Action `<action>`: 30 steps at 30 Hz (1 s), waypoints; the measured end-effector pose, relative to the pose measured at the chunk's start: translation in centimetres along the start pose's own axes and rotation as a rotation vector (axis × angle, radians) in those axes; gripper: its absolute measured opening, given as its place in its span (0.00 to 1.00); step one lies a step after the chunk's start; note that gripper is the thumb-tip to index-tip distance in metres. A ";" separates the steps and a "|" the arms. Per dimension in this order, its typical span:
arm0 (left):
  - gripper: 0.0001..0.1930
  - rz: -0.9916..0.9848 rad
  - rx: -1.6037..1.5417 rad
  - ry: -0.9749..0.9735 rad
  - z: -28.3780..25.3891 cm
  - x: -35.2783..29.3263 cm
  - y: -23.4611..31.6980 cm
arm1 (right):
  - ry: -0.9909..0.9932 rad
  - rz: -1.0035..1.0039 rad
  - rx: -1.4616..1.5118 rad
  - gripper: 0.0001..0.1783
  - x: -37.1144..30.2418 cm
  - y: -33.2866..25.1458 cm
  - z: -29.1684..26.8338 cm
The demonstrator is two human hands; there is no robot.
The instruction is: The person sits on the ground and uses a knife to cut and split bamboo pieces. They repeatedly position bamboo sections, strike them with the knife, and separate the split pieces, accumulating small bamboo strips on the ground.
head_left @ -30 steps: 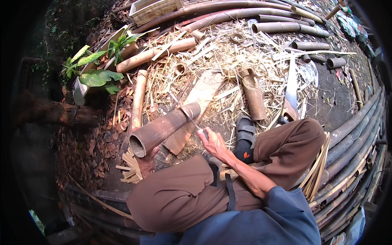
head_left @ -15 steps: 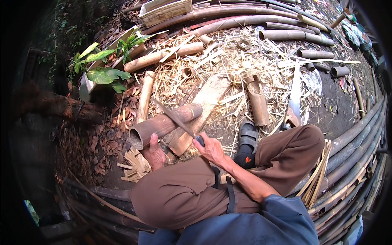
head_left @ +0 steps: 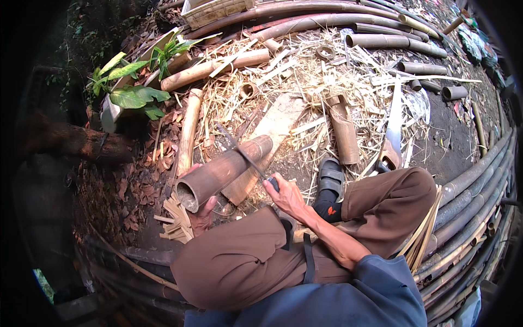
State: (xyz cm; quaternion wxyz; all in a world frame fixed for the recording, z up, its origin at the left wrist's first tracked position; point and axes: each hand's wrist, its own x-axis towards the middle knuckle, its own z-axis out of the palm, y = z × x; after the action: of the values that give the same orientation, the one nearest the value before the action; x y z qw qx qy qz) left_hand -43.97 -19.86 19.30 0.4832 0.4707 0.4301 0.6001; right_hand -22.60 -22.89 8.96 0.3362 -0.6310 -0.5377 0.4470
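A short, thick brown bamboo tube [head_left: 218,173] lies aslant before me, its hollow end toward me and its far end over a wooden board [head_left: 283,114]. My left hand [head_left: 201,218] grips it near the hollow end, thumb on the near side and fingertips showing on the far side. In my right hand [head_left: 289,200] is a long-bladed knife [head_left: 251,161], held by its black handle. The blade crosses over the tube, pointing away to the left; whether its edge touches the bamboo I cannot tell. Split bamboo pieces [head_left: 177,219] lie beside my left hand.
A handsaw [head_left: 393,128] and a notched bamboo piece [head_left: 344,133] lie to the right of the board, among pale shavings [head_left: 313,76]. Long bamboo poles [head_left: 474,191] run along the right side. Leafy plants [head_left: 133,98] and a pale crate [head_left: 218,12] stand at far left.
My left hand has gone from resting beside the tube's end to gripping it. The tube's near end has shifted slightly right and toward me. The knife has moved a little to the right.
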 end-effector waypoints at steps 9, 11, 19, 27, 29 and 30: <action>0.51 -0.040 0.142 -0.198 -2.9 0.8 -0.7 | 0.028 0.088 0.023 0.31 0.3 1.0 -1.1; 0.48 -0.136 0.224 -0.212 -2.7 1.1 0.6 | 0.048 0.267 0.037 0.32 2.0 3.5 -2.5; 0.38 0.008 -0.181 0.429 1.3 1.1 -3.7 | -0.064 0.081 0.040 0.23 0.3 -2.0 -1.2; 0.35 0.037 -0.117 0.232 -0.3 0.2 -4.2 | -0.088 0.252 0.030 0.26 1.7 0.9 -1.1; 0.37 -0.011 -0.143 0.319 0.7 0.1 -4.4 | 0.041 -0.071 -0.036 0.24 0.1 1.3 1.4; 0.39 -0.018 -0.139 0.384 0.5 -0.4 -4.3 | 0.016 0.073 -0.003 0.23 -0.3 1.5 1.5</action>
State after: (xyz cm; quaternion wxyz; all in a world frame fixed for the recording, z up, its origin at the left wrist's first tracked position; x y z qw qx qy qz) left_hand -42.71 -19.54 15.10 0.4289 0.3092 0.4758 0.7029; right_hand -23.46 -23.54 7.11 0.3230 -0.6542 -0.5121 0.4533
